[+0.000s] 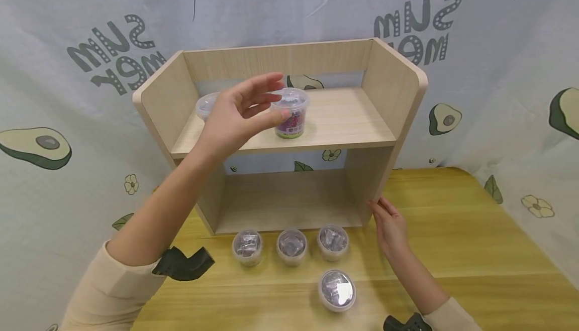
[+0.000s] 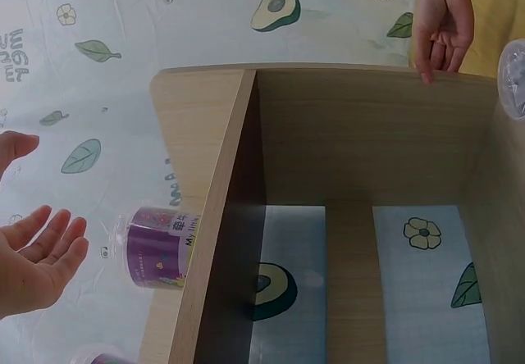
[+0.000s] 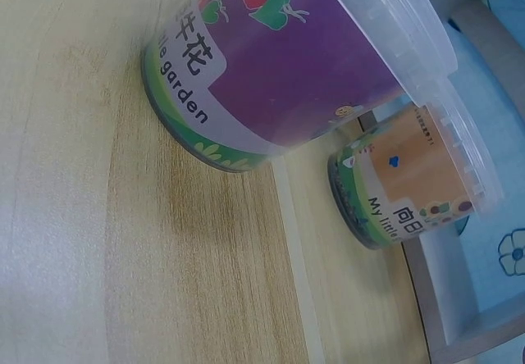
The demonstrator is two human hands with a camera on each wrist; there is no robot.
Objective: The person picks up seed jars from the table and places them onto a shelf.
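A clear-lidded plastic cup with a purple label (image 1: 291, 120) stands upright on the upper board of a small wooden shelf (image 1: 348, 115). My left hand (image 1: 239, 110) is beside this cup, thumb and fingers spread. In the left wrist view a gap shows between the left hand (image 2: 41, 257) and the purple cup (image 2: 156, 247). Left of it, a second lidded cup (image 1: 206, 105) stands partly hidden behind my hand. My right hand (image 1: 391, 225) touches the front edge of the shelf's right side panel low down, its fingertips resting on the wood.
Three lidded cups, the left one (image 1: 247, 247), the middle one (image 1: 291, 247) and the right one (image 1: 332, 242), form a row before the shelf. Another lidded cup (image 1: 336, 291) stands nearer on the wooden table (image 1: 475, 235). A printed cloth (image 1: 497, 60) hangs behind.
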